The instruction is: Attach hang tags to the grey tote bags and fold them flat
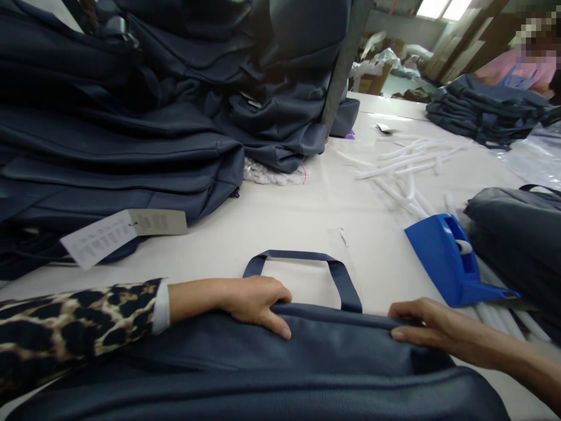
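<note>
Left of the navy tote bag (280,351) rises a heap of navy bags (109,146). A card hang tag (123,237) sticks out from the heap on its string, lying loose on top of the tabletop edge of the pile. The left hand (258,304), in a leopard-print sleeve (65,327) with a white cuff (161,307), lies curved over the tote's top edge, its fingers bearing down, apparently to steady the bag; whether they truly pinch it, I cannot tell. Beyond that edge, the tote's webbing handle (302,255) lies spread in a loop on the white table (298,222), seemingly laid flat out of the way. The right hand (433,330) rests on the same edge, fingers slightly spread, with no clear pinch. Right of the tote sit a blue tape dispenser (432,245), loose white plastic strips (412,165) and a stack of dark bags (512,234).
</note>
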Available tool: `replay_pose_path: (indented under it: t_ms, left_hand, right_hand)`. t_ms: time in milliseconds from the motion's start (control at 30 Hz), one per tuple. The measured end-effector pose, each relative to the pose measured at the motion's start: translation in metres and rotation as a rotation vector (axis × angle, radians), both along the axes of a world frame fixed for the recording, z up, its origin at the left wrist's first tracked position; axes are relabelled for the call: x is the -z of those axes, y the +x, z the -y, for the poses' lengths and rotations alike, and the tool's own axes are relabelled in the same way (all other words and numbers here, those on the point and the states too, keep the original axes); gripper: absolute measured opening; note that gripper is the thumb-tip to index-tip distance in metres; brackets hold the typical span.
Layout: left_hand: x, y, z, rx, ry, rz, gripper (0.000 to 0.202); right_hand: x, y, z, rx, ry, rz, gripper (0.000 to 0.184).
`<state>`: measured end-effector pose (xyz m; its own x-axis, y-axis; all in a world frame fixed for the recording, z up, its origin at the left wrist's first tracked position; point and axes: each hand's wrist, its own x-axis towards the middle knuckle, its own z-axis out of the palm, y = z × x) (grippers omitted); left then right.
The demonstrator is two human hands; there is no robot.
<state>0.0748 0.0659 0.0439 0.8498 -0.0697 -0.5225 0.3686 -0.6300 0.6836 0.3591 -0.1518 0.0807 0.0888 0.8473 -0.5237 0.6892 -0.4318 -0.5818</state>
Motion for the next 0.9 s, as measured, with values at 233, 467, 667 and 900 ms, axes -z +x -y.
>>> replay_pose_path:
  t_ms: [233,467,667,900]
  left_hand:
    - [-0.008,-0.007,0.001,-0.027,0.152,-0.026,0.046]
    - [-0.007,-0.015,-0.001,-0.005,0.221,-0.053,0.043]
    - [-0.002,-0.009,-0.009,-0.1,0.063,-0.043,0.036]
    - [0.0,0.001,-0.01,-0.157,-0.006,0.065,0.029]
  right_hand:
    - [0.033,0.006,-0.005,-0.145,0.04,0.238,0.044]
    - [0.018,0.008,-0.013,-0.11,-0.099,-0.044,0.043]
    - [0.023,-0.007,-0.027,-0.281,-0.153,0.222,0.035]
    - [0.034,-0.005,-0.023,-0.254,0.003,0.353,0.033]
